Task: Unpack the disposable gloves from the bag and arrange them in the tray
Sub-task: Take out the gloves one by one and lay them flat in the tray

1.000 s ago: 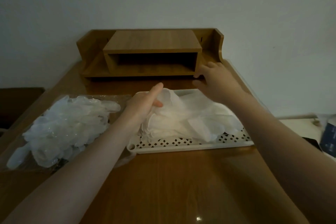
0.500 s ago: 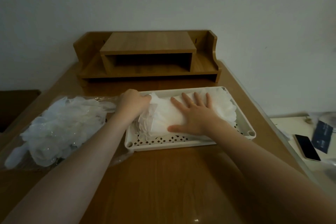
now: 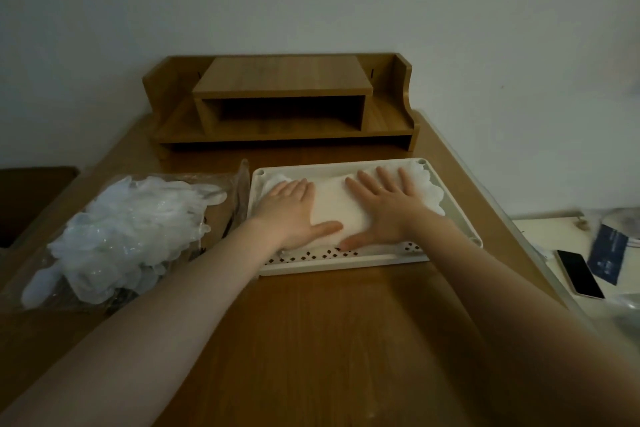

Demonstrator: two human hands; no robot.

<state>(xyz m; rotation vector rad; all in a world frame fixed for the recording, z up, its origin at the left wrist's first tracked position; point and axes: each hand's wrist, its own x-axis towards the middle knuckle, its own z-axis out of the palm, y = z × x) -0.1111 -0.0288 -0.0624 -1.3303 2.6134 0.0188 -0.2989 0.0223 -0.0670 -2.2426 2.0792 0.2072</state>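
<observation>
From the head camera, your left hand (image 3: 289, 210) lies flat, palm down, on the left part of the stack of thin white translucent disposable gloves (image 3: 337, 210) that sits in the white rectangular plastic tray with a perforated floor (image 3: 346, 258), at the centre of the frame. Its fingers are straight and close together, the thumb stretched out toward the middle of the stack. Your right hand (image 3: 388, 206) presses flat on the right part of the same stack, fingers straight and slightly spread, thumb angled inward along the near edge of the gloves. Neither hand curls round anything.

The frilled ends of the gloves stick out past your right fingertips, toward the tray's far right corner. The tray rests on the brown wooden table (image 3: 311, 340).

At the left of the frame, just beside the tray, lies the clear crinkled plastic bag (image 3: 225, 215), with a loose heap of more translucent gloves (image 3: 128, 236) on it. Behind the tray, against the wall, stands a brown wooden desktop shelf (image 3: 282, 104). At the right edge, on a lower pale surface, lies a dark-screened phone (image 3: 580, 273).
</observation>
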